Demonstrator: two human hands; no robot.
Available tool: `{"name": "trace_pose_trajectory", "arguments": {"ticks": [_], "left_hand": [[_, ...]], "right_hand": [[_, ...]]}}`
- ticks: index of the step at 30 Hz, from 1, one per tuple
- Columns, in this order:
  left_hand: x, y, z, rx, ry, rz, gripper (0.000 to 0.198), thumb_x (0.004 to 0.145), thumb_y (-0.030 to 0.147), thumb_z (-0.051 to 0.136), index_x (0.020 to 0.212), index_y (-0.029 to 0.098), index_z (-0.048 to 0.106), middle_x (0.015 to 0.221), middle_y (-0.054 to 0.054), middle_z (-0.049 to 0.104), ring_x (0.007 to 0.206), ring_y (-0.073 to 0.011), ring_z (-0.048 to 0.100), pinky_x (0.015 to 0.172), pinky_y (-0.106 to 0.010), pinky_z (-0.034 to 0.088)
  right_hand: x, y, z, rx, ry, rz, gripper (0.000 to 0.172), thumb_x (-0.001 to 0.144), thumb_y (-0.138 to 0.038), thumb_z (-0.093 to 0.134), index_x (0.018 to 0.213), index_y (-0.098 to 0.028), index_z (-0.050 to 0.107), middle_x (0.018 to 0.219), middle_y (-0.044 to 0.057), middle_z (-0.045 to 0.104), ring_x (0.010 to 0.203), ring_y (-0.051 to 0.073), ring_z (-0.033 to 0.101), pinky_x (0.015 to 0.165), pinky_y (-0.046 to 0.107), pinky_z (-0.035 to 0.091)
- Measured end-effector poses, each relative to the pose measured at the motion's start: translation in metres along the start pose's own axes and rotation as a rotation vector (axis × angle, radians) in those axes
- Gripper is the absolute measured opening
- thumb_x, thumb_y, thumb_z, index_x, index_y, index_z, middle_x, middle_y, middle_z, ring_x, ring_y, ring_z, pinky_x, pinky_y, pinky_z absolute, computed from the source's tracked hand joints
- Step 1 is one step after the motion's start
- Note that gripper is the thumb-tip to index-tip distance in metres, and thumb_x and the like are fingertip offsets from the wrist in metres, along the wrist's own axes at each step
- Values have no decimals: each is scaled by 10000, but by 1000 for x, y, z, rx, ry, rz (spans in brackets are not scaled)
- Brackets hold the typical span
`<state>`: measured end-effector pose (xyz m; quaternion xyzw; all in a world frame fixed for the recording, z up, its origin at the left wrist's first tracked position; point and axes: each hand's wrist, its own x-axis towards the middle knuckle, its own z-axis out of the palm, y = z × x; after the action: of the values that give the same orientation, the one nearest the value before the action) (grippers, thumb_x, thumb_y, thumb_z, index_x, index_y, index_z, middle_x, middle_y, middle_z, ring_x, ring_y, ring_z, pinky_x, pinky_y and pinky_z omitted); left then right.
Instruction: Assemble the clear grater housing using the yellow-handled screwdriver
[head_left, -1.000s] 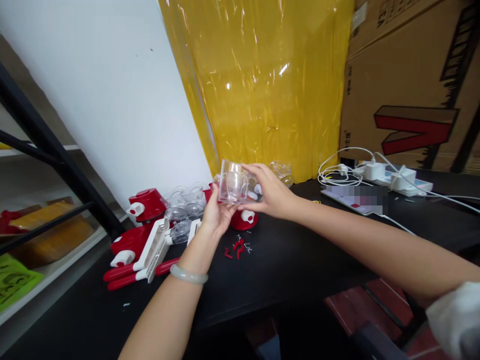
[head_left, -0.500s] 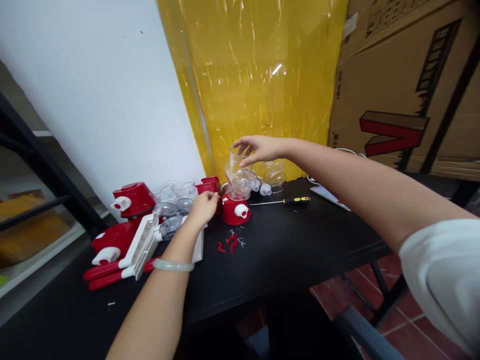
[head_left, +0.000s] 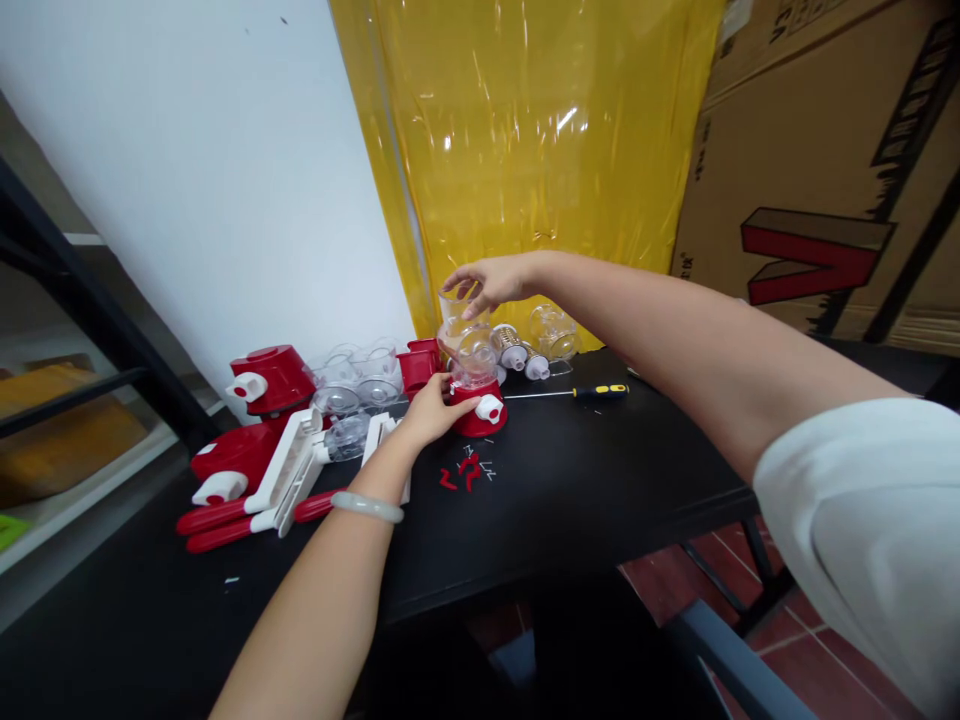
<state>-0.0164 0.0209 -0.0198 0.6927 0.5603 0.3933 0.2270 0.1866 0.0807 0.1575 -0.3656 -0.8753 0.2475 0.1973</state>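
A small red base with a white knob stands on the black table, and a clear plastic housing sits on top of it. Fingers of my left hand rest around the left side of the red base, thumb near the knob. Over the housing's upright clear tube, my right hand curls its fingers round the rim. Small red pieces and several screws lie in front of the base. To its right is a screwdriver with a yellow and black handle.
Left on the table are red housings, clear cups and white parts with red handles. Clear and white cylinders stand behind the screwdriver. A yellow plastic curtain and a cardboard box are behind.
My left hand has moved right, from beside the red bins onto the red base. My right hand stays at the tube's top, and the clear housing is now more upright. The view has shifted slightly.
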Motion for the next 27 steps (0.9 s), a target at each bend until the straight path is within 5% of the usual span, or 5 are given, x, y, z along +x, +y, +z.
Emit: {"name": "trace_pose_trajectory", "arguments": {"ticks": [8, 18, 23, 27], "left_hand": [[-1, 2, 0, -111, 21, 7, 708, 661, 369, 917, 1230, 129, 570, 1353, -224, 642, 1185, -330, 667, 997, -451, 532], [-1, 3, 0, -102, 13, 15, 682, 665, 360, 916, 1212, 134, 579, 1366, -224, 631, 1187, -332, 664, 1006, -454, 526], [-1, 3, -4, -68, 20, 52, 743, 639, 422, 921, 1227, 124, 579, 1341, -229, 645, 1193, -340, 659, 1028, -469, 507], [-5, 16, -14, -36, 97, 93, 723, 593, 472, 933, 1162, 151, 622, 1298, -199, 668, 1177, -354, 654, 1033, -489, 499]], "right_hand": [[26, 16, 4, 23, 162, -167, 537, 703, -365, 891, 1182, -223, 695, 1321, 108, 629, 1267, 316, 599, 995, 555, 545], [30, 24, 1, 20, 93, -216, 480, 695, -410, 884, 1099, -210, 719, 1248, 80, 650, 1237, 299, 616, 959, 520, 564], [15, 16, -9, 7, 105, -171, 471, 707, -325, 884, 1125, -193, 710, 1246, 97, 644, 1228, 298, 614, 996, 544, 547], [-24, 26, -31, 27, 207, -209, 514, 710, -236, 871, 1190, -236, 688, 1205, 93, 654, 1201, 316, 617, 1007, 565, 558]]}}
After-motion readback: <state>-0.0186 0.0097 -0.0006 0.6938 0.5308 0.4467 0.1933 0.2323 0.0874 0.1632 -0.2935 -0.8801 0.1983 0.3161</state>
